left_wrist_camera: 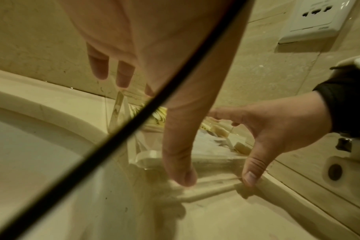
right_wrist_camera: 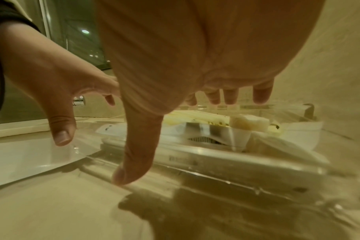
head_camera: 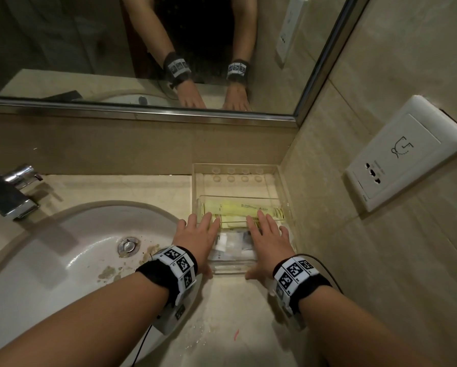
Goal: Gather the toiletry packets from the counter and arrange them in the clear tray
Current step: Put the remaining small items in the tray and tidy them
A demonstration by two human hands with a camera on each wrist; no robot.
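Note:
The clear tray [head_camera: 196, 181] stands on the counter in the corner by the right wall. Yellow packets [head_camera: 232, 207] lie in its middle compartment and white packets [head_camera: 232, 245] in the front one; the back compartment shows only bare floor. My left hand [head_camera: 201, 242] and right hand [head_camera: 267, 242] hover side by side over the tray's front half with fingers straight. Both thumbs point down at the front wall. In the left wrist view my left hand [left_wrist_camera: 170, 126] has its thumb at the tray [left_wrist_camera: 216, 164]. In the right wrist view my right hand [right_wrist_camera: 164, 97] is above the white packets [right_wrist_camera: 206, 134].
A white sink basin [head_camera: 63, 247] with a chrome faucet [head_camera: 13, 192] lies left of the tray. A mirror [head_camera: 142, 49] runs along the back wall. A wall socket [head_camera: 407, 152] sits on the right wall. A small red scrap [head_camera: 236, 335] lies on the wet counter [head_camera: 235, 308].

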